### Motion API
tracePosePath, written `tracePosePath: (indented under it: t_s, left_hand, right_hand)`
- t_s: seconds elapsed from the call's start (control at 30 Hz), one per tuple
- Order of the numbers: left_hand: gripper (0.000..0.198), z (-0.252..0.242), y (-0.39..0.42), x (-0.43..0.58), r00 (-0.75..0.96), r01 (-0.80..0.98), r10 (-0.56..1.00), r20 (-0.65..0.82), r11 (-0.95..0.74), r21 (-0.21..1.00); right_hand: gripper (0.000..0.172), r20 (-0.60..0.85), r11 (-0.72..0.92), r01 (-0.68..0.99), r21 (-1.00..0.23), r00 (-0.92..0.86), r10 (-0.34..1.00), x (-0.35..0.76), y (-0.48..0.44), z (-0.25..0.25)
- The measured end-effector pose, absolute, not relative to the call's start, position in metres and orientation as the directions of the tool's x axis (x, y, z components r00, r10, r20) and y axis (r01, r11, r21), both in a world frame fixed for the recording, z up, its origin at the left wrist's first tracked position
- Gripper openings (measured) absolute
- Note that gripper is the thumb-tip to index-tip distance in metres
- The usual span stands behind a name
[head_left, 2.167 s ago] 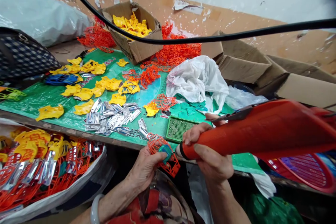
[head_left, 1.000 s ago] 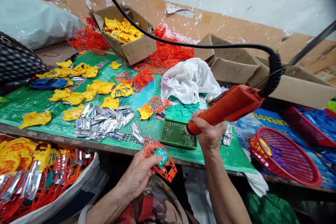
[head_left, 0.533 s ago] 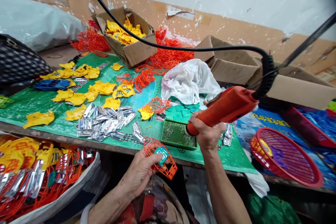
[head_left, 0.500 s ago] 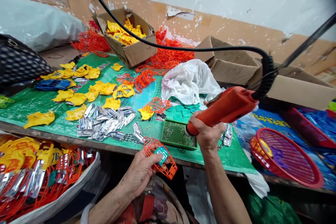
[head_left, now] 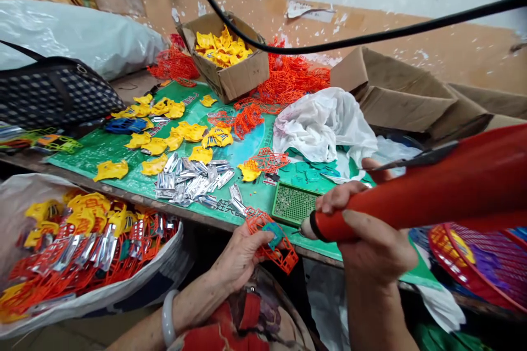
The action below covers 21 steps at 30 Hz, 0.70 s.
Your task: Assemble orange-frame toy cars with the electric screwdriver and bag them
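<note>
My left hand (head_left: 242, 249) pinches an orange plastic lattice frame (head_left: 288, 258), with the thumb resting against a small teal plastic piece (head_left: 274, 235) set on it. In my right hand (head_left: 366, 236) is a red electric screwdriver (head_left: 411, 192), its fingers wrapped round the body. The tool's tip points down and left, a short way right of the frame and apart from it. Just beyond the tip lies a green perforated tray (head_left: 294, 203) holding small screws. Left of the tray, silver metallic pieces (head_left: 193, 181) lie heaped on the green table cover.
Yellow plastic parts (head_left: 154, 145) are scattered at the left. A cardboard box (head_left: 242, 74) of yellow parts stands behind, beside tangled orange frames (head_left: 292, 79). A white cloth (head_left: 325, 120) lies centre right. A sack (head_left: 156, 269) of assembled pieces stands below left. A black cable (head_left: 370, 35) hangs across.
My right hand has brought the screwdriver from over the screw tray down and closer, near the orange frame. The view has shifted a little. My left hand keeps its hold.
</note>
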<state>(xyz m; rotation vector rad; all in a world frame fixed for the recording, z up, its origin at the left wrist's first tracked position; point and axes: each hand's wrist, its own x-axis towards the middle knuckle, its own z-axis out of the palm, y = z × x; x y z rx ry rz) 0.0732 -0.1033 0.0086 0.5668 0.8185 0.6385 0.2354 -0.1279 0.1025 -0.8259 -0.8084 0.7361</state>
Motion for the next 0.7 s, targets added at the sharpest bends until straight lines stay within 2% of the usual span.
tracePosePath:
  t_s: [0.2,0.7]
  left_hand:
    - [0.017,0.014,-0.103,0.075,0.536,-0.275,0.702,-0.469,0.67,0.689]
    - [0.017,0.018,-0.103,0.075,0.522,-0.29,0.704,-0.481,0.677,0.676]
  right_hand:
    - [0.046,0.31,0.457,-0.327,-0.827,0.412,0.857,0.215,-0.141,0.097]
    - [0.052,0.286,0.404,-0.312,-0.86,0.361,0.888,0.209,-0.141,0.083]
